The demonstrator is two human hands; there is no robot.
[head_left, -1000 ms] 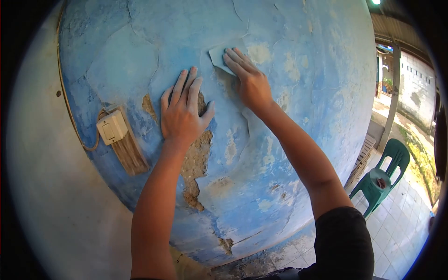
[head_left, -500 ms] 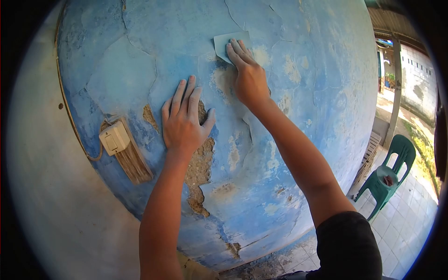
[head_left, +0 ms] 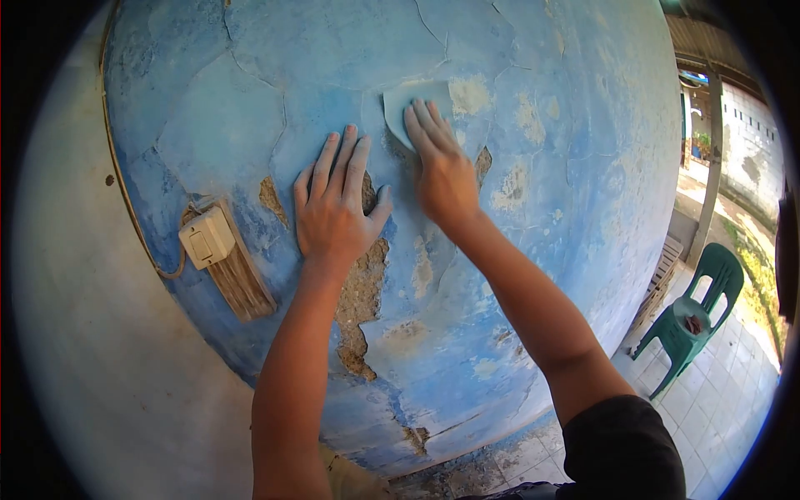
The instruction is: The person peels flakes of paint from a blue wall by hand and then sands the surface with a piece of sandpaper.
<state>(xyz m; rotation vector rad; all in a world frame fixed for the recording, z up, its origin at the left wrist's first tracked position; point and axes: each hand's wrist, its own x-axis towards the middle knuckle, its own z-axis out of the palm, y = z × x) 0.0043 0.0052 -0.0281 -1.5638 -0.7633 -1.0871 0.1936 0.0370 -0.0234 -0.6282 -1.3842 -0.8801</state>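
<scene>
In front of me rises a blue wall (head_left: 533,250) with cracked, peeling paint. My right hand (head_left: 446,171) presses a pale sheet of sandpaper (head_left: 398,108) against its upper middle part, fingers laid along the sheet. The sheet's left edge lifts a little off the surface. Lower and to the left, my left hand (head_left: 335,212) lies flat on the wall with its fingers apart, holding nothing. Dust whitens the fingertips of both hands. Beneath and below the left hand, a patch of bare rough plaster (head_left: 363,292) shows where paint has broken away.
A light switch (head_left: 207,238) on a wooden block (head_left: 242,287) is fixed to the wall at left, with a cable running up. A green plastic chair (head_left: 687,321) with small objects on its seat stands on the tiled floor (head_left: 708,392) at right.
My right hand has slid down the wall with the sandpaper, nearer the height of my left hand. The left hand keeps its place on the wall.
</scene>
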